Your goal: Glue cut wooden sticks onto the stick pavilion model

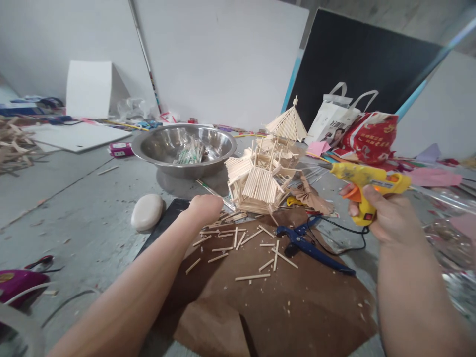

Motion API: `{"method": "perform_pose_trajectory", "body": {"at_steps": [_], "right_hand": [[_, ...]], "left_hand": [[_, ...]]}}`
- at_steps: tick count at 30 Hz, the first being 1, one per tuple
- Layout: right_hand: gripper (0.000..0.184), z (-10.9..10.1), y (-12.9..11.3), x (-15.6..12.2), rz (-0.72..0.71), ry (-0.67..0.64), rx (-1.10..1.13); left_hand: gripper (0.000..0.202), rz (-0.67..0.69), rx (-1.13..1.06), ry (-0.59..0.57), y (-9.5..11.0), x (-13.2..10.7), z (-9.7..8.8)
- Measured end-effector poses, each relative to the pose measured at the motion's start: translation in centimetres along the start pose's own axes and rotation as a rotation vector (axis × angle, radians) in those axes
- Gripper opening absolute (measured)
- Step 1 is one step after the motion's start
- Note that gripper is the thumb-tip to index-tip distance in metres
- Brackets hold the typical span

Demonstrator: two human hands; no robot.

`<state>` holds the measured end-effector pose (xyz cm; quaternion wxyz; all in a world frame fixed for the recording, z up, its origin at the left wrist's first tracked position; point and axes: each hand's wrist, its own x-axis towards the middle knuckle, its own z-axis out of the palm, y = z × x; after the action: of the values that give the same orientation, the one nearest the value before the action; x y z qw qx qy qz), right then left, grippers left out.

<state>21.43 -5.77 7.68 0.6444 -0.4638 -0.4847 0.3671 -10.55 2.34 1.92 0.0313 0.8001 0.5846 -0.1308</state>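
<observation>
My right hand [383,215] is wrapped round the grip of a yellow hot glue gun [366,181], fingers at its orange trigger, nozzle pointing left. Left of the nozzle stands a model pavilion [262,183] built of pale wooden sticks, with a pointed roof piece [288,124] behind it. My left hand [206,208] is closed and low by the model's front left; its fingertips, and anything in them, are hidden. Short cut sticks [238,238] lie scattered on brown paper [297,302] between my forearms. Blue-handled cutters [312,248] rest on the paper's right side.
A steel basin [147,156] holding wrapped bundles stands behind my left hand. Nearby lie a white rounded object [147,212] and a dark flat slab [158,233]. The glue gun's black cord [349,253] loops near the cutters. Bags [372,136] stand at the back right.
</observation>
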Motion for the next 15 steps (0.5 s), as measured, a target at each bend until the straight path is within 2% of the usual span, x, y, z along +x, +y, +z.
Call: {"method": "perform_pose_trajectory", "body": {"at_steps": [5,8,11,13,15], "right_hand": [[0.021,0.0,0.0,0.0,-0.004,-0.025,-0.001],[0.022,-0.1,0.1,0.0,0.001,-0.012,-0.01],[0.022,-0.1,0.1,0.0,-0.009,-0.007,-0.022],[0.023,0.0,0.1,0.1,-0.013,-0.011,-0.023],[0.024,0.0,0.1,0.1,-0.018,-0.018,-0.023]], "left_hand": [[0.027,0.037,-0.023,-0.069,-0.4,0.5,0.4],[0.025,0.039,-0.048,-0.085,-0.5,0.4,-0.1],[0.023,0.024,-0.089,-0.07,-0.6,-0.6,-1.7],[0.024,-0.003,-0.199,-0.089,-0.4,-1.7,-3.1],[0.024,0.079,-0.34,-0.03,0.2,-2.9,-4.3]]}}
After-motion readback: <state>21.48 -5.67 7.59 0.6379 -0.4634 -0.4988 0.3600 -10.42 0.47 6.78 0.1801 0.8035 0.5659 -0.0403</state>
